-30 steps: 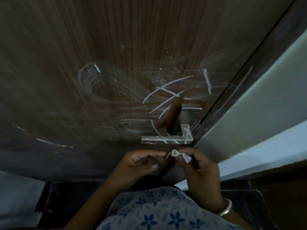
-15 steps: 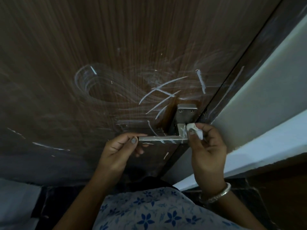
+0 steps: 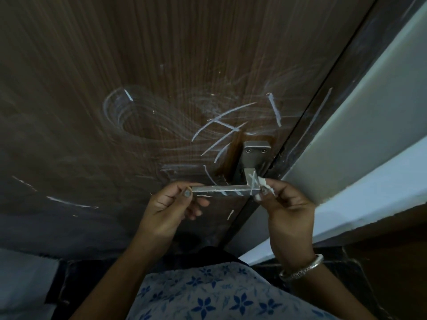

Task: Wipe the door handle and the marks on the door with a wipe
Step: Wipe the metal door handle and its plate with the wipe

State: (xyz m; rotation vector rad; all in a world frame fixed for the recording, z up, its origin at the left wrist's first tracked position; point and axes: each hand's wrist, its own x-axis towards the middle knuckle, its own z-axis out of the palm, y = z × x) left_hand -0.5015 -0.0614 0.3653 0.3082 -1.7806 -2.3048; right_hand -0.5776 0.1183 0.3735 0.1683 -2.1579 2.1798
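A dark brown wooden door (image 3: 161, 54) carries white chalk-like marks (image 3: 221, 121) and smeared swirls (image 3: 120, 112) above a square metal lever handle (image 3: 226, 188), which is streaked with white too. My left hand (image 3: 171, 204) pinches the free left end of the lever between thumb and fingers. My right hand (image 3: 286, 204) holds a small crumpled white wipe (image 3: 263, 182) against the handle's right corner, where the lever bends toward its mounting plate (image 3: 255, 150).
The dark door frame (image 3: 323, 100) runs diagonally right of the handle, with a pale wall (image 3: 369, 123) beyond it. More white streaks (image 3: 69, 203) lie low on the door's left. My floral-patterned clothing (image 3: 208, 296) fills the bottom; a bangle (image 3: 302, 267) is on my right wrist.
Both hands rose from below the handle. The left hand took hold of the lever's end, and the right hand brought the wipe up against the handle's right corner.
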